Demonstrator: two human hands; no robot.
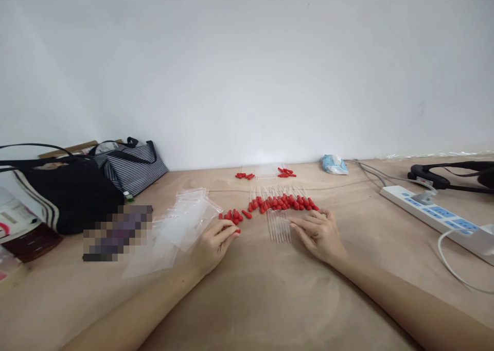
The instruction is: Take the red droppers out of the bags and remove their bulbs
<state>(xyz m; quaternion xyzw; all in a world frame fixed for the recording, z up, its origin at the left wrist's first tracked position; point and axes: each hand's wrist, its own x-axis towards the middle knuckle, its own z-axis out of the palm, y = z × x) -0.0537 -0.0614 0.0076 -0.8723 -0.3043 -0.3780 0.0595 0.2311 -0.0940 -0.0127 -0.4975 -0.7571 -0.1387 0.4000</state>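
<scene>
A row of clear glass dropper tubes with red rubber bulbs (283, 203) lies across the middle of the wooden table (247, 289). My right hand (318, 233) rests flat beside several bare glass tubes (278, 226), fingers stretched toward them. My left hand (215, 244) is curled, its fingertips pinching a loose red bulb (236, 231) near a small heap of red bulbs (233, 216). More tubes and bulbs (285, 173) lie farther back by the wall.
A pile of clear plastic zip bags (181, 222) lies left of my left hand. A black bag (65, 194) and a striped bag (129, 165) stand at the left. A white power strip (436, 216), cables and a black headset (451, 176) are at the right.
</scene>
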